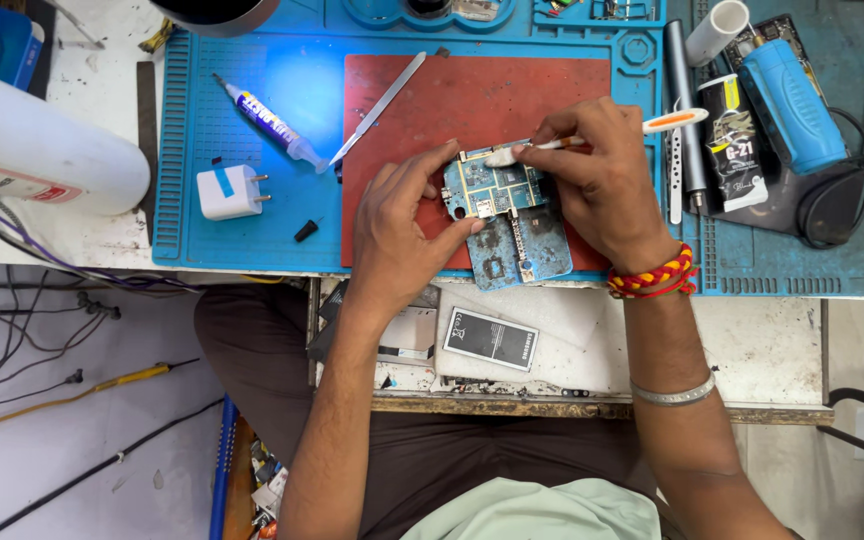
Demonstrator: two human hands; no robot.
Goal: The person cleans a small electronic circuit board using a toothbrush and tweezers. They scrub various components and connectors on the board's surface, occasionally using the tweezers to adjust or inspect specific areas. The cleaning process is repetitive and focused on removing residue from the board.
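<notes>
A blue circuit board [495, 187] lies on a red mat [472, 95], resting on a worn blue block [517, 250]. My left hand [407, 225] pinches the board's left edge between thumb and fingers. My right hand [602, 180] holds a white and orange toothbrush [667, 122], its bristle head pressed on the board's upper edge. Red and yellow thread bands and a metal bangle circle my right forearm.
On the blue work mat [252, 120] lie a glue tube [267, 123], a white plug adapter [229, 191], a metal spudger [380, 105] and a small black piece [306, 230]. A blue tool [790, 105], a black tube [734, 140] and cables sit right. A phone battery [490, 338] rests on the lower shelf.
</notes>
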